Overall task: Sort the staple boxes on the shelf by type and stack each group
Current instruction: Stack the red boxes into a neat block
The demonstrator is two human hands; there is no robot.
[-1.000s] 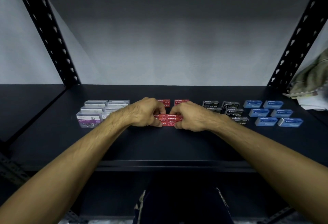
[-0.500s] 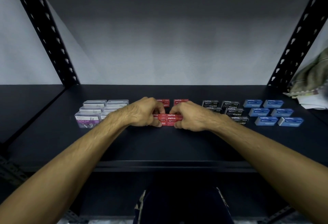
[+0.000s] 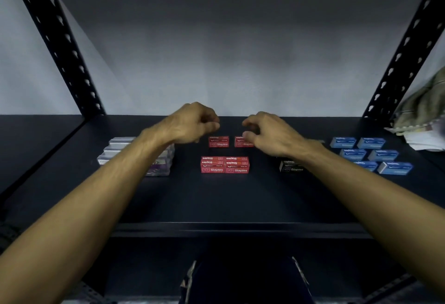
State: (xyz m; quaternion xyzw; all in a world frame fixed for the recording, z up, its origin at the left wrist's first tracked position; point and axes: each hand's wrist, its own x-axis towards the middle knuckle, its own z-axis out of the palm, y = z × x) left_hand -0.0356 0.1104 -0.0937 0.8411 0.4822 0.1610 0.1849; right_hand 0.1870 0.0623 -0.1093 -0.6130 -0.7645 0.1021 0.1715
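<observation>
Head view. Shelf (image 3: 216,202): red stack (image 3: 225,164) built, two-wide, centre. Two loose red boxes (image 3: 218,141) behind, unstacked. Blue boxes (image 3: 370,153) spread flat at right, pending. Left hand (image 3: 192,123) and right hand (image 3: 267,132) loosely curled, empty, above loose reds.

I see crumpled cloth (image 3: 423,108) over papers (image 3: 419,136) at the right edge, perforated black uprights (image 3: 57,38) at both sides

Both forearms are bare from the lower frame edge up to the wrists, with no sleeve showing. The left hand (image 3: 192,123) and right hand (image 3: 269,132) wear no gloves, and, as far as the blur allows, no rings or watch.
</observation>
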